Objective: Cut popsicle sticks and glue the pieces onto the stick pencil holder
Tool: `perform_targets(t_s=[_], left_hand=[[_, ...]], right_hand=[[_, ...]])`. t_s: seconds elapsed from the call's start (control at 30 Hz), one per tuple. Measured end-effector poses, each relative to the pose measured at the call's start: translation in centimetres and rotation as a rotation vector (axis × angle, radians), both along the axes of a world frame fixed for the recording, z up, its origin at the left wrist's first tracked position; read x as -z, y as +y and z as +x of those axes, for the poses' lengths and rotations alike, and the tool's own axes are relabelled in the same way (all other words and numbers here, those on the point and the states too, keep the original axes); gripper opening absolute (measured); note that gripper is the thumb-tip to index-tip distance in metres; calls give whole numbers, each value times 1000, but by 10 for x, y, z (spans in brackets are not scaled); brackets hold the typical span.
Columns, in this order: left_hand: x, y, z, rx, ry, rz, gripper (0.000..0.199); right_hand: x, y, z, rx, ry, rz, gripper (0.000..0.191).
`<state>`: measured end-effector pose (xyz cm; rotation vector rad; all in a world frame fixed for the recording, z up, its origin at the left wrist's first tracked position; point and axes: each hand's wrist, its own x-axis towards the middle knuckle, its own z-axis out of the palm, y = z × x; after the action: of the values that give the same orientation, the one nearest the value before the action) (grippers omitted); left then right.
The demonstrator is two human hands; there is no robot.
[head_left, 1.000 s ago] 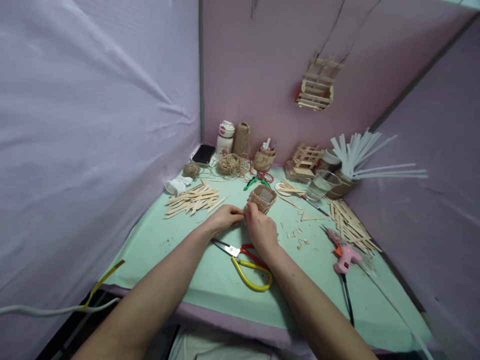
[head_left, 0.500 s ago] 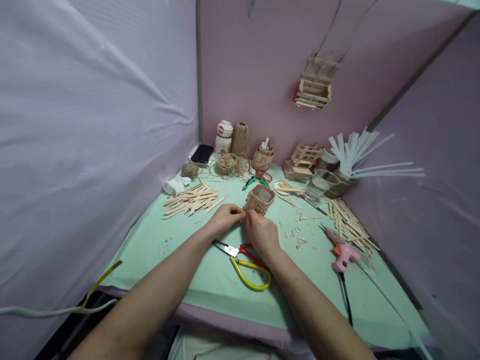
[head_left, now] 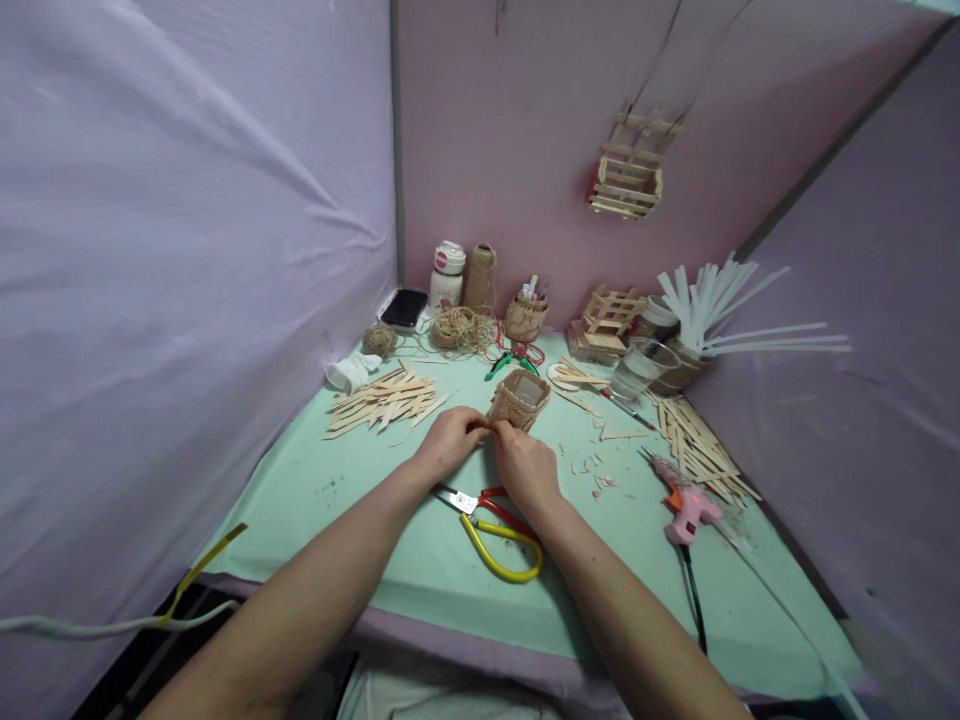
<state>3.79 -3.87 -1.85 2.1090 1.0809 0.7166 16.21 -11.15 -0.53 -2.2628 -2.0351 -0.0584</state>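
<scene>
Both hands meet at the near side of a small woven-looking brown container (head_left: 520, 398) with an open top. My left hand (head_left: 453, 438) is closed in a pinch at its lower left. Beside it, my right hand (head_left: 525, 462) is also pinched, its fingertips almost touching the left ones. Whatever lies between the fingers is too small or hidden to name. Scissors (head_left: 491, 528) with red and yellow handles lie on the table just below the hands, partly covered by my right wrist.
Thin wooden sticks (head_left: 388, 397) lie in a pile at left, with more sticks (head_left: 697, 445) at right. A pink glue gun (head_left: 686, 508) rests on the right with its cord. Green-handled pliers (head_left: 513, 362), twine (head_left: 456, 328), a clear cup (head_left: 643, 370) and a bottle (head_left: 448, 275) stand farther back.
My left hand has shifted very slightly to the right, its fingertips nearer the right ones. The container and the tools look unmoved.
</scene>
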Motion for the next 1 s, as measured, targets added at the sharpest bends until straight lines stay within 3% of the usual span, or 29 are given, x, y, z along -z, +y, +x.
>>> perform_targets(t_s=[0.23, 0.47, 0.57, 0.73, 0.83, 0.9, 1.0], left_hand=[[3, 1, 0, 55, 52, -17, 21], [3, 6, -1, 97, -34, -132, 22], [5, 9, -1, 107, -40, -148, 23], [4, 10, 0, 95, -32, -180, 26], [1, 9, 1, 84, -33, -207, 28], [-1, 8, 2, 75, -36, -225, 28], [-2, 7, 3, 68, -39, -255, 27]], right_hand=[[-3, -11, 0, 28, 103, 73, 27], [2, -21, 18, 42, 433, 203, 23], [6, -15, 20, 35, 712, 193, 27], [4, -13, 9, 185, 1472, -58, 46], [-1, -13, 7, 232, 1857, -186, 46], [-3, -12, 8, 249, 1988, -252, 38], [-3, -10, 8, 257, 2008, -305, 32]])
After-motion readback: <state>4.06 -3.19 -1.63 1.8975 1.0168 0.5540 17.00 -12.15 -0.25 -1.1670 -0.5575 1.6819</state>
